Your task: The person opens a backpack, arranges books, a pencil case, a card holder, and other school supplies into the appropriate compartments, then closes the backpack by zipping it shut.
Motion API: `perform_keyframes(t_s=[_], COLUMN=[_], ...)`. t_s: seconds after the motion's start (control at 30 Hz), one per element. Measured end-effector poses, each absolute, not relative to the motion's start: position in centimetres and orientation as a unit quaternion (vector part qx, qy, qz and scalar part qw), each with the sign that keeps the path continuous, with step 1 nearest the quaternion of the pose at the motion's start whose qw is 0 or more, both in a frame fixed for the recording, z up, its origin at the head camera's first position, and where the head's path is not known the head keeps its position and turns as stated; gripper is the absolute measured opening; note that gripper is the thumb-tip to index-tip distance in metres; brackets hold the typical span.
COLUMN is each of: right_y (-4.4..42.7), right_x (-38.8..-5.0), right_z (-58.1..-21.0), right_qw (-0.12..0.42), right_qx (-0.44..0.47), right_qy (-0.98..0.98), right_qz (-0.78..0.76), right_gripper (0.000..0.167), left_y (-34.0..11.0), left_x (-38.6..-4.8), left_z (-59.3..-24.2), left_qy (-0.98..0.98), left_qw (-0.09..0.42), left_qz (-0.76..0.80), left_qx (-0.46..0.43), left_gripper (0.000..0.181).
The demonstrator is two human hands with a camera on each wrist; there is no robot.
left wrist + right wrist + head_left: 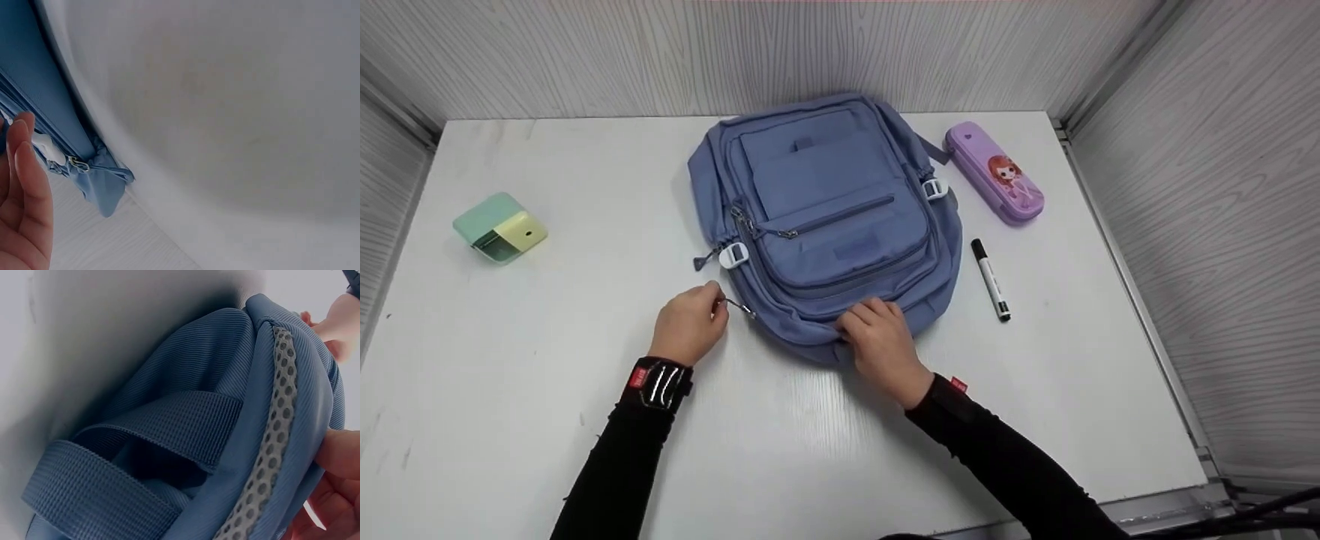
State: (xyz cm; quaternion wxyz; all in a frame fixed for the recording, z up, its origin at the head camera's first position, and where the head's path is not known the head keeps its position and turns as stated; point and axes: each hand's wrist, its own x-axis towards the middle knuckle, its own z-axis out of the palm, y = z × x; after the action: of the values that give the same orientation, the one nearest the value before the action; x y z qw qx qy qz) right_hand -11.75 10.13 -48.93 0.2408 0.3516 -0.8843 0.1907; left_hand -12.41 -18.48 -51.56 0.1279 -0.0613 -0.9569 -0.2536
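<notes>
A blue backpack (825, 172) lies on the white table with its front face up. Near its lower left edge, my left hand (690, 321) pinches a zipper pull (737, 306), drawn out to the left of the bag. My right hand (883, 345) grips the fabric at the backpack's near edge, thumb and fingers on either side of it. In the right wrist view, a webbing loop (101, 489) and a grey mesh strip (275, 422) show beside the right hand (337, 484). The left wrist view catches the left hand's fingers (35, 174) beside the bag's side; the pull itself is barely visible there.
Right of the backpack lie a purple pencil case (994, 172) with a cartoon figure and a black-capped marker (991, 280). A green and yellow box (501, 228) sits on the table's left side. Wood-grain panels (735, 56) stand behind and at both sides.
</notes>
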Motion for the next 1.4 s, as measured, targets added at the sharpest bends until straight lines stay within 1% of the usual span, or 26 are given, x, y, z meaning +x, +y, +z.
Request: perform_keyframes(t_s=[0.13, 0.3, 0.53, 0.8, 1.03, 1.13, 1.23, 1.3, 1.4], right_y=[10.3, 10.5, 10.9, 11.2, 11.4, 11.5, 11.6, 11.6, 11.6], right_x=[-11.7, -11.6, -11.5, -11.2, -11.4, -11.4, -11.4, -11.4, -11.4], right_z=[-49.0, -49.0, -49.3, -49.3, -49.4, -49.5, -49.4, -49.4, -49.3], right_qw=[0.23, 0.216, 0.213, 0.2, 0.201, 0.204, 0.208, 0.206, 0.203], right_qx=[0.35, 0.349, 0.357, 0.369, 0.371, 0.372, 0.376, 0.378, 0.38], right_qy=[-0.885, -0.885, -0.877, -0.874, -0.875, -0.875, -0.874, -0.875, -0.874], right_qz=[0.205, 0.22, 0.242, 0.243, 0.237, 0.233, 0.226, 0.222, 0.224], right_gripper=[0.015, 0.015, 0.016, 0.022, 0.021, 0.019, 0.017, 0.016, 0.012], left_y=[-18.9, -19.4, -20.5, -21.1, -21.0, -21.4, -21.7, -21.7, -21.2], left_x=[-14.1, -16.1, -18.3, -19.7, -20.2, -20.4, -20.6, -21.0, -21.9], left_z=[-51.5, -51.1, -51.1, -51.3, -51.4, -51.2, -50.3, -49.6, -48.7], left_qy=[-0.96, -0.962, -0.967, -0.965, -0.963, -0.963, -0.965, -0.967, -0.97], left_qw=[0.127, 0.112, 0.091, 0.107, 0.105, 0.085, 0.06, 0.069, 0.096], left_qz=[-0.247, -0.248, -0.237, -0.232, -0.243, -0.252, -0.251, -0.243, -0.222], left_qx=[-0.041, -0.017, 0.026, 0.064, 0.057, 0.055, 0.044, 0.028, -0.001], left_gripper=[0.006, 0.007, 0.01, 0.011, 0.011, 0.015, 0.024, 0.029, 0.032])
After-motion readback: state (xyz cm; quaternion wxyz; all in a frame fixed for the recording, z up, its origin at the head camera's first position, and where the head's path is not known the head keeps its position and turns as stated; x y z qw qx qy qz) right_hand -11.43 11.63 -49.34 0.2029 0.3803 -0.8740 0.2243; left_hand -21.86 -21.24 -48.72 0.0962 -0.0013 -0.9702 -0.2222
